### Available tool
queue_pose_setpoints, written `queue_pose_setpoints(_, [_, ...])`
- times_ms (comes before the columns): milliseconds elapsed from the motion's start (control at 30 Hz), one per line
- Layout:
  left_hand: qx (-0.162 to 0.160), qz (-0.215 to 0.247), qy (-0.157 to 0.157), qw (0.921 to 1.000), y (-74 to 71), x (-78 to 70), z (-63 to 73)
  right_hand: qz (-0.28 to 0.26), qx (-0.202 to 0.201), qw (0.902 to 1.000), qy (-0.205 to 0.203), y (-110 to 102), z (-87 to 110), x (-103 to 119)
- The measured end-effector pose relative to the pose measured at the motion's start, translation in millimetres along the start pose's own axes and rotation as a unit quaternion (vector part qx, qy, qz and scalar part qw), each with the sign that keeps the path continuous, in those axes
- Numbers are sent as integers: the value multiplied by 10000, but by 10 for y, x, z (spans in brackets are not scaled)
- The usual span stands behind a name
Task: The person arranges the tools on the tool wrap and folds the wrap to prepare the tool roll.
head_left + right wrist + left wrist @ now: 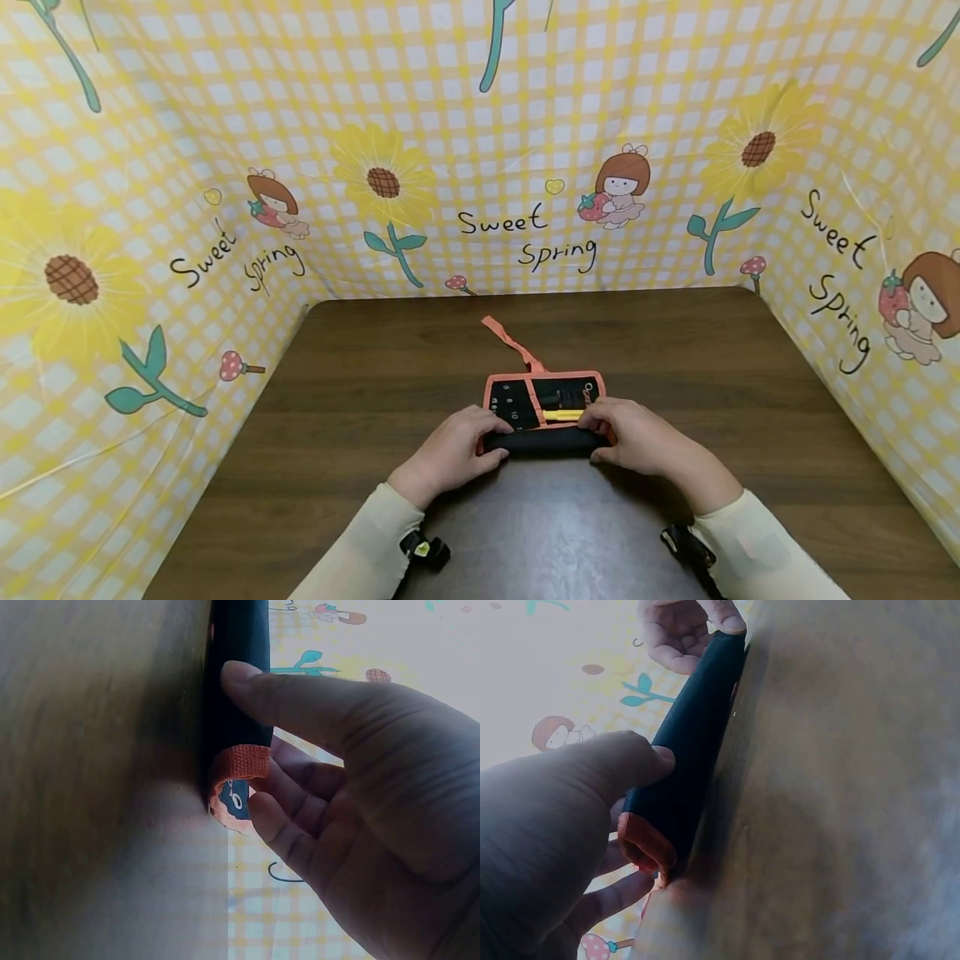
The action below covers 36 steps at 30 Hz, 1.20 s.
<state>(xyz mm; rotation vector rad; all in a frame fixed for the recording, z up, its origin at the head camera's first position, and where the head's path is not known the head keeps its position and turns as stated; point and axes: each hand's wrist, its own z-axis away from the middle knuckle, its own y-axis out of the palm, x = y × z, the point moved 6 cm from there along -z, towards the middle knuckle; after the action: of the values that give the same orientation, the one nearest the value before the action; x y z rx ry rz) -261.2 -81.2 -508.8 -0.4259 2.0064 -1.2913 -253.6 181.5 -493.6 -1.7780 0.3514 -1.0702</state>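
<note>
A black fabric tool roll [551, 442] with orange edging lies on the table, its near edge curled into a tube. Its far part is flat, with white numbers on the left and a yellow stick-like item [561, 415] in a pocket. At the left end, my left hand [453, 442] grips the rolled tube, thumb on the near side [664, 759]. My right hand [637, 433] holds the other end likewise, thumb pressed on the black fabric [244, 712] and fingers behind. The tube's orange-edged end [244, 761] is hollow. What lies inside the roll is mostly hidden.
An orange strap [513, 342] extends from the roll's far edge across the brown wood-grain table [390, 350]. A yellow checked cloth [510, 150] with flowers and lettering walls the table at the back and both sides. A grey sheen covers the tabletop nearest me.
</note>
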Motion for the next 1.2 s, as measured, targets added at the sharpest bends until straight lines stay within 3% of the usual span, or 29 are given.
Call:
queue_pose_setpoints(300, [133,185,-164,9996,19,17,-3,30,63,10000,40,12,-4,-7])
queue_pose_setpoints(700, [-27,356,-90,9993,31,39,-4,-8,4,10000,85,1,11,1])
queue_pose_setpoints(1200, [4,1050,-263,9941,39,64,6,-342,120,9993,124,18,12,-15])
